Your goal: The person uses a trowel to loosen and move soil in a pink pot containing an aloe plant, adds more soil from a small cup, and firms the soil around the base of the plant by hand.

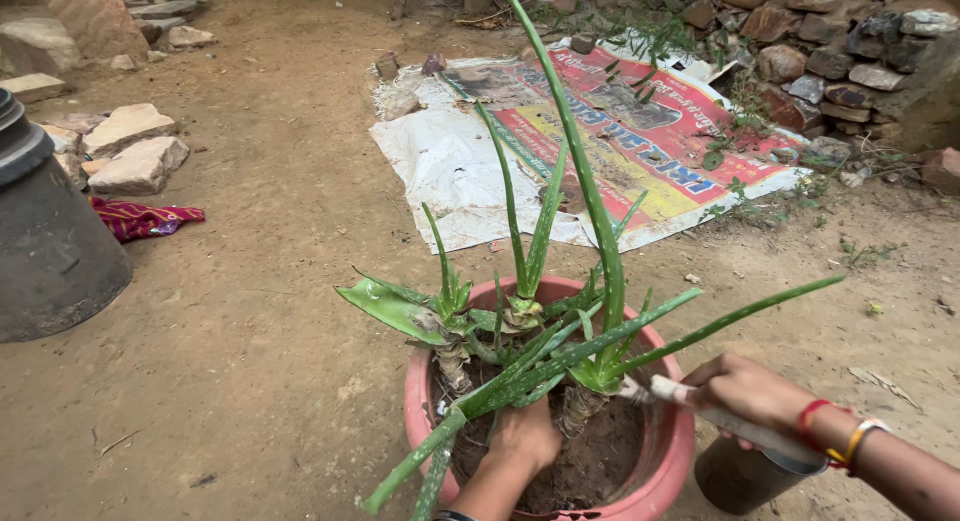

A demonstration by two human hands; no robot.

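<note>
A red round pot [668, 459] stands on the dirt ground, filled with dark soil and several long-leaved green aloe plants [545, 321]. My left hand [525, 436] reaches into the pot and rests on the soil at the base of the plants, under the leaves. My right hand [745, 391] grips a pale-handled tool [690, 399] whose tip points at the base of the right-hand plant. Red and yellow bangles circle my right wrist.
A small grey metal container [735, 476] sits just right of the pot. A printed plastic sheet [600, 141] lies on the ground behind. A large dark vessel [45, 241] stands at left, near flat stones [135, 151] and a red cloth [145, 219]. A stone wall [850, 51] runs at back right.
</note>
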